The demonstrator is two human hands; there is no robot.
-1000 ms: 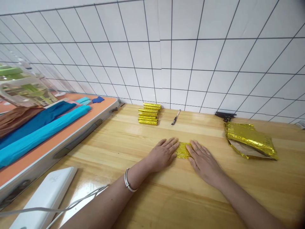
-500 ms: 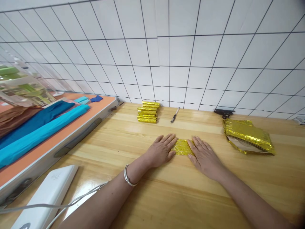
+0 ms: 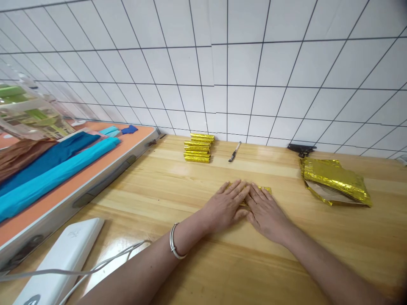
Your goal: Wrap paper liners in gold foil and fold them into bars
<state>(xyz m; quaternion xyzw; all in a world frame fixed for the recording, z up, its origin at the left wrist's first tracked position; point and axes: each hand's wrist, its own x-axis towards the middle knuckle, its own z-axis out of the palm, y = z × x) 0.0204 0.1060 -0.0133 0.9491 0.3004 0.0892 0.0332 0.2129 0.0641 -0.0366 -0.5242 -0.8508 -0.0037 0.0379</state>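
A small piece of gold foil paper lies on the wooden table, mostly covered by my two hands. My left hand rests flat on its left part, fingers stretched out. Flat on the right part lies my right hand, its fingers also extended. The fingertips and thumbs of both hands meet over the middle of the foil. Only thin strips of gold show at the far edge and between the hands.
Several folded gold strips lie in a row near the tiled wall, beside a pen. A gold foil stack and a black clip-like object are at right. Leftward are a white power strip-like box, cables and blue fabric.
My hands have slid toward each other over the gold foil paper and now touch. The foil between them, in plain view before, is largely hidden.
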